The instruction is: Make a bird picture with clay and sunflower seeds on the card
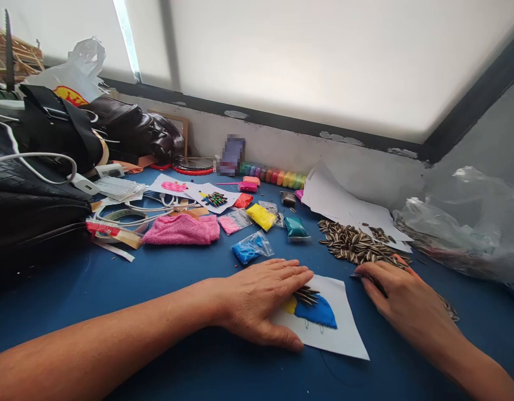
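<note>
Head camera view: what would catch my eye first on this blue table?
Probably the left hand pressing flat on a white sheet bearing blue and yellow clay with seeds stuck in. Just right, the right hand reaches into a heap of striped sunflower seeds. Behind lie bright clay packets.

Bright diffuse daylight from blown-out window (324, 55), soft shadows, wide-angle bending at edges, sharp focus

Everything is sitting on the dark blue table (165, 289). A white paper sheet (344, 328) is showing blue and yellow clay patches (striped seeds on top). Beyond it, black-and-white striped sunflower seeds (357, 248) are lying; a pink cloth (182, 229) is lying farther left.
</note>
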Tool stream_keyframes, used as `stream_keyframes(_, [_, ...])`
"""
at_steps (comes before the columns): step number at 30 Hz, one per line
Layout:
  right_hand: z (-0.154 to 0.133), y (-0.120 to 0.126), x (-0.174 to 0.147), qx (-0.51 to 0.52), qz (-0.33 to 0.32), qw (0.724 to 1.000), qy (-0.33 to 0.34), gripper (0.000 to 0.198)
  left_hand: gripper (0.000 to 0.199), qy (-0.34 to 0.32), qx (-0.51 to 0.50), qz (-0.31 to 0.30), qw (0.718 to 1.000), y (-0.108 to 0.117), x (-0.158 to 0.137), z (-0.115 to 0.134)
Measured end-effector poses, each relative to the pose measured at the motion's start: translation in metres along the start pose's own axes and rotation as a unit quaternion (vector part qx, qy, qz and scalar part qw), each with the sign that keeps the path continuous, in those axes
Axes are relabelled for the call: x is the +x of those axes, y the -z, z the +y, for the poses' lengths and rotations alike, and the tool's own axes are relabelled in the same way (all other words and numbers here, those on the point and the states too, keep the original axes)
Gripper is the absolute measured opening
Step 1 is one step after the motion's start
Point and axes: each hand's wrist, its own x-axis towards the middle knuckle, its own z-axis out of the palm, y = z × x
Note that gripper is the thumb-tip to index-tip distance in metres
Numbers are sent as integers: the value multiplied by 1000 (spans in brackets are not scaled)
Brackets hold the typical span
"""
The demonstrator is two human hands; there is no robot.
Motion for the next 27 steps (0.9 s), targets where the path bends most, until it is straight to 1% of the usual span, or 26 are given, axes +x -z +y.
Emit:
stream_keyframes(5, [2, 4, 1, 1, 28, 1000, -12, 33, 92, -3, 6, -3, 1000, 0, -1, 0])
stream_keyframes(9, [1, 8, 2, 15, 38, 999, -7, 30, 93, 0, 2, -3, 1000, 0, -1, 1])
stream_keyframes(13, [-2, 13, 5, 20, 69, 997, -4, 35, 93, -4, 1, -3, 1000, 1, -1, 1])
stream_keyframes(16, [-9, 19, 5, 55, 86, 995, -16, 34, 93, -8, 5, -6, 1000, 1, 0, 1])
stream_keyframes(18, [-16, 23, 4, 101, 64, 992, -38, 32, 93, -4, 7, -9, 1000, 0, 1, 1])
stream_keyframes(20, [-23, 27, 2, 131, 15, 990, -56, 30, 94, 0, 7, -10, 1000, 0, 1, 2])
stream_keyframes(22, [-28, 29, 1, 134, -46, 988, -60, 28, 93, 1, 5, -12, 1000, 0, 2, 2])
stream_keyframes(24, [-30, 30, 1, 124, -92, 986, -59, 27, 93, 2, 5, -14, 1000, 1, 2, 3])
stream_keyframes(27, [-28, 30, 1, 109, -119, 985, -62, 24, 94, 5, 8, -16, 1000, 1, 2, 4])
